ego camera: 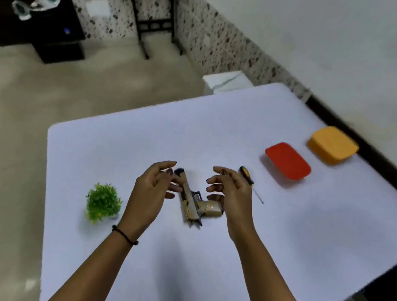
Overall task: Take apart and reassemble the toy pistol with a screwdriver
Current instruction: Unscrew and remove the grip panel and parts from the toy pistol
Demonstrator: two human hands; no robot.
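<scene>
A tan and black toy pistol (194, 203) lies flat on the white table (219, 133), barrel pointing away from me, grip to the right. My left hand (152, 189) hovers just left of it with fingers apart and curled, holding nothing. My right hand (230, 191) hovers just right of it, fingers apart, also empty, and it hides part of the grip. A screwdriver (250, 181) with a black and yellow handle lies on the table right behind my right hand, its thin shaft pointing toward me and to the right.
A red lid (288, 161) and an orange box (332, 144) sit at the right of the table near the wall. A small green plant (103, 202) stands left of my left wrist. The table's left edge drops to the floor.
</scene>
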